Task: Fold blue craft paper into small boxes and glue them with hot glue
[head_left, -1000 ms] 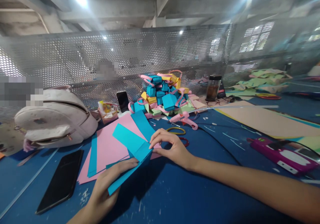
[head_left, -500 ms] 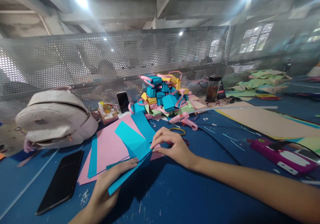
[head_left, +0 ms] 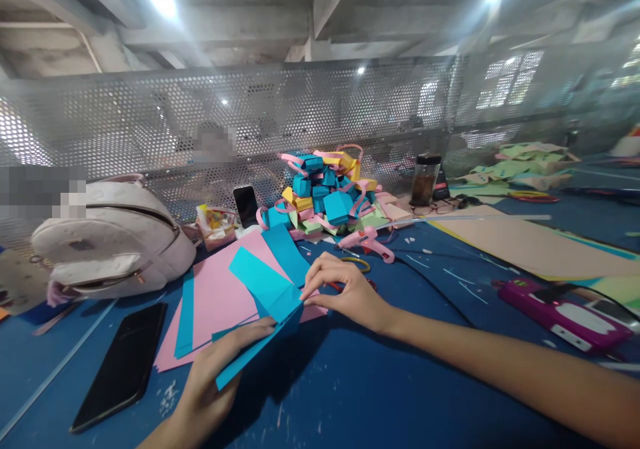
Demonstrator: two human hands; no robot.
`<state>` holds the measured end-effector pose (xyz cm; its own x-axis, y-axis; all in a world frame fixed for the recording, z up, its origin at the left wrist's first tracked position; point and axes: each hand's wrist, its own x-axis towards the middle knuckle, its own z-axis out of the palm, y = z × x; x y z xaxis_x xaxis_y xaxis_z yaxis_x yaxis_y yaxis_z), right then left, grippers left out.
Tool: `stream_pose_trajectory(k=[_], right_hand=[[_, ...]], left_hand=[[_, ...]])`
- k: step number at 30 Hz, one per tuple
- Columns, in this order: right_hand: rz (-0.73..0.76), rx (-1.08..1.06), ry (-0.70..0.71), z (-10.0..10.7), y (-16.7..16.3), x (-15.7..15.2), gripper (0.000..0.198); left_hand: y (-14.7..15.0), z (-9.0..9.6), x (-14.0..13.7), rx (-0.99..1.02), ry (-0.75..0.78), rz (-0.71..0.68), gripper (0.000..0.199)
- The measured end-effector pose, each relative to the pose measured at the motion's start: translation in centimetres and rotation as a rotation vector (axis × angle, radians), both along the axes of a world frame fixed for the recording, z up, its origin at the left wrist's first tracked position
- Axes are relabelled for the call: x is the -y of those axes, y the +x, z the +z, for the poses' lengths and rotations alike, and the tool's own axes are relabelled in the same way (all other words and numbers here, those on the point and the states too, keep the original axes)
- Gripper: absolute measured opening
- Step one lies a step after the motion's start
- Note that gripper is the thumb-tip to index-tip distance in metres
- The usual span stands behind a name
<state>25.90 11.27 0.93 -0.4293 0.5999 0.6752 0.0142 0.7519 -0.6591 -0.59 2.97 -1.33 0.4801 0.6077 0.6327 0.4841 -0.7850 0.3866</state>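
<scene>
A folded piece of blue paper is held up above the table between both hands. My left hand grips its lower flap, thumb underneath and fingers on top. At the paper's right corner, my right hand pinches the edge between thumb and fingertips. Beneath lie pink sheets with blue strips on them. Just beyond my right hand are a yellow ring-shaped handle and something red, mostly hidden by the hand. A pink glue gun rests farther back.
Small blue and yellow paper boxes are heaped by the perforated metal screen. On the left are a white backpack and a black phone. A jar, large paper sheets and a purple power strip lie rightward.
Both hands keep nearly the same hold on the blue paper. The view shifts very slightly; nothing has been let go or picked up.
</scene>
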Motion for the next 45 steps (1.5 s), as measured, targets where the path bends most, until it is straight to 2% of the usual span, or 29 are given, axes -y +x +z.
stream_pose_trajectory(k=[14, 24, 31, 45], right_hand=[[0.033, -0.003, -0.041, 0.4, 0.1, 0.2, 0.015], [0.141, -0.095, -0.234, -0.8, -0.1, -1.0, 0.013], [0.074, -0.022, -0.113, 0.4, 0.0, -0.2, 0.013], [0.017, -0.001, -0.07, 0.2, -0.2, 0.6, 0.002]], left_hand=[[-0.1, -0.1, 0.1, -0.03, 0.018, 0.0, 0.047], [-0.1, -0.1, 0.1, -0.035, -0.004, 0.014, 0.047], [-0.1, -0.1, 0.2, -0.032, 0.004, 0.012, 0.049], [-0.1, 0.0, 0.4, -0.032, -0.001, -0.005, 0.05]])
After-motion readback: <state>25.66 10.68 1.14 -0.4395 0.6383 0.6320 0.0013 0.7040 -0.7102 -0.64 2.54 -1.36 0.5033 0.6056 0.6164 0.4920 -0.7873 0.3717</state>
